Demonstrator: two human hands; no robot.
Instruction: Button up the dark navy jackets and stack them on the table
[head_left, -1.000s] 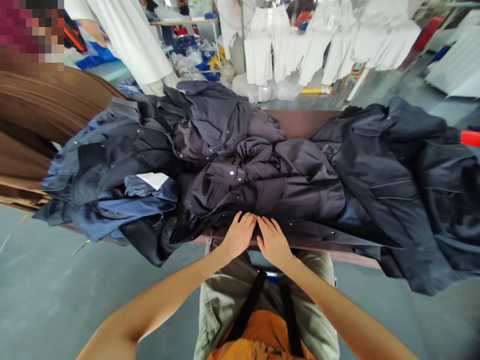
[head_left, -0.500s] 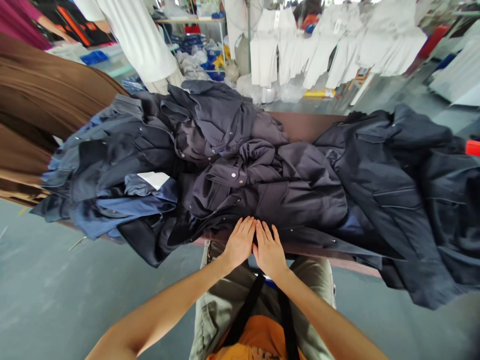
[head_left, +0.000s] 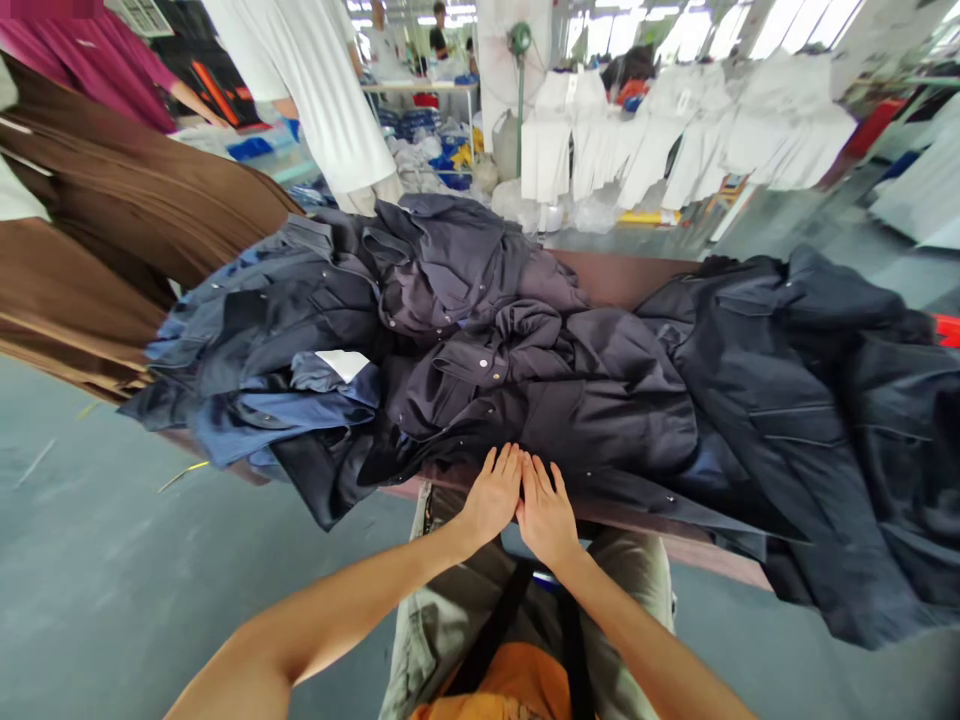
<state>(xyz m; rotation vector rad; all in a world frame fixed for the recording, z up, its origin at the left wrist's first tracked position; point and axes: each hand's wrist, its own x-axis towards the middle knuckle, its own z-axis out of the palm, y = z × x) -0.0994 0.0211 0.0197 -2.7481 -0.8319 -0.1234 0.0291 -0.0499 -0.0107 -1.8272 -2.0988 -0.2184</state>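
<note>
My left hand [head_left: 493, 497] and my right hand [head_left: 546, 512] lie side by side, fingers stretched flat and touching each other, on the near hem of a dark navy jacket [head_left: 570, 400] with metal snap buttons. The jacket is spread on a brown table [head_left: 622, 275], its hem at the near edge. Neither hand holds anything. More dark jackets are heaped to the left [head_left: 300, 310] and draped to the right [head_left: 810, 400]. A white label [head_left: 341, 363] shows on the left heap.
A stack of brown fabric [head_left: 90, 250] lies at the far left. Two people, one in a white shirt [head_left: 322, 90] and one in magenta [head_left: 97, 60], stand behind the table. White garments [head_left: 675, 140] hang at the back. Grey floor surrounds the table.
My hands have drawn closer together, with the fingers now touching. The camera has tilted up slightly, so more of the room behind shows.
</note>
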